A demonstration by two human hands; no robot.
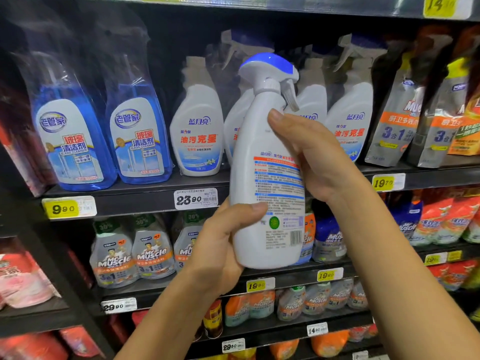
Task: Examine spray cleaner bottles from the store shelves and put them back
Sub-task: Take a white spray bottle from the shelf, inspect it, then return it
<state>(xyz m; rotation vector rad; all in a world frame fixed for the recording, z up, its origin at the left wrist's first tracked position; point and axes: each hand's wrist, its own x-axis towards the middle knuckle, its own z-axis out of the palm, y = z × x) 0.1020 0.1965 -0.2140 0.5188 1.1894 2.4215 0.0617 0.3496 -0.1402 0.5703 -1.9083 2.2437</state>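
Observation:
I hold a white spray cleaner bottle (267,178) with a blue and white trigger head upright in front of the shelves, its back label with small print and a barcode facing me. My left hand (220,245) grips its lower part, thumb across the front. My right hand (309,154) grips its upper body just below the neck, thumb pointing up. Behind it, matching white bottles (197,131) stand in a row on the upper shelf (145,201).
Two blue glass cleaner bottles (104,141) stand at the left of the same shelf, grey refill pouches (394,126) at the right. Lower shelves carry grey Mr Muscle packs (135,253) and orange and red packs. Yellow and white price tags line the shelf edges.

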